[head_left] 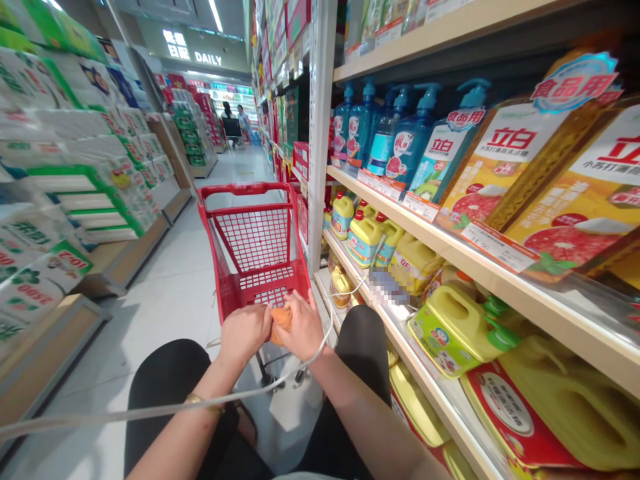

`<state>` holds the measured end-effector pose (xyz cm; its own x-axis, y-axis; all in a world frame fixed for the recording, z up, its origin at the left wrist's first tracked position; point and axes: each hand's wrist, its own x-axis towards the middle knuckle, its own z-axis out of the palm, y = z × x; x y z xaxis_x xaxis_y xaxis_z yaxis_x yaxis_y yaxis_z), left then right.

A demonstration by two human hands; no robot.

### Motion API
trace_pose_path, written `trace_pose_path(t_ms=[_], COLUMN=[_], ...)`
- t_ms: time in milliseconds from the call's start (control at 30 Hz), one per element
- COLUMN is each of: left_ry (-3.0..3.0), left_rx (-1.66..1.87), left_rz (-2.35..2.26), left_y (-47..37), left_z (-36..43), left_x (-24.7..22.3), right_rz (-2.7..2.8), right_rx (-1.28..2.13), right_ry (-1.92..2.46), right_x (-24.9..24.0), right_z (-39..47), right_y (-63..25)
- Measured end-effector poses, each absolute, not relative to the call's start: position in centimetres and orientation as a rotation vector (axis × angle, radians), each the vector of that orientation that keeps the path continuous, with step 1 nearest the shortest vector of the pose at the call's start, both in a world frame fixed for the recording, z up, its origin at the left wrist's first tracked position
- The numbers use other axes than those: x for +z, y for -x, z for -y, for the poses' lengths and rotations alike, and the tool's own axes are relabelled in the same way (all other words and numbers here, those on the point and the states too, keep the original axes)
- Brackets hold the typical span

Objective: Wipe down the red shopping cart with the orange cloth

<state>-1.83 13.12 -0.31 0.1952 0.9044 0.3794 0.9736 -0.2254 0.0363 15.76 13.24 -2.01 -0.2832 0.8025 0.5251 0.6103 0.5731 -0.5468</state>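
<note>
Both hands meet in front of my knees, close to the near edge of a red shopping cart (250,261). Bunched between them is an orange cloth (281,321). My left hand (246,335) has its fingers curled against the cloth's left side. Gripping it from the right, my right hand (305,328) has its fingers bent over the cloth, and part of it is hidden. The cart's mesh basket looks bare where it shows. A pale cable (150,412) runs across in front of my forearms and up to the right.
Close on the right stand shelves (400,200) with blue pump bottles (400,143), large orange-labelled bottles (493,160) and yellow jugs (453,323). A blurred-out item (389,285) lies on the lower shelf. Stacked paper packs (90,193) line the left. An aisle (225,170) leads to two people far back.
</note>
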Motion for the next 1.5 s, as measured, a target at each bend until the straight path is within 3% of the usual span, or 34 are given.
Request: trace_pose_path(t_ms=[133, 300, 533, 767, 1500], left_ry=[2.299, 2.33, 1.889, 2.046, 2.085], left_rx=[-0.515, -0.698, -1.079, -1.02, -0.994], left_rz=[1.766, 1.697, 1.859, 1.829, 1.808], left_y=[1.8, 1.8, 0.3, 1.8, 0.2], left_z=[-13.3, -13.6, -12.0, -12.1, -11.6], left_x=[-1.0, -2.0, -3.2, -4.6, -3.7], right_rz=[2.105, 1.939, 2.041, 2.11, 1.966], right_rx=[0.29, 0.212, 0.22, 0.221, 0.233], right_ry=[1.082, 1.362, 1.324, 1.237, 1.445], right_x=[-1.0, 0.1, 0.4, 0.2, 0.0], right_z=[-14.1, -16.2, -15.4, -16.0, -15.5], right_y=[-15.8, -17.1, -16.6, -13.8, -16.1])
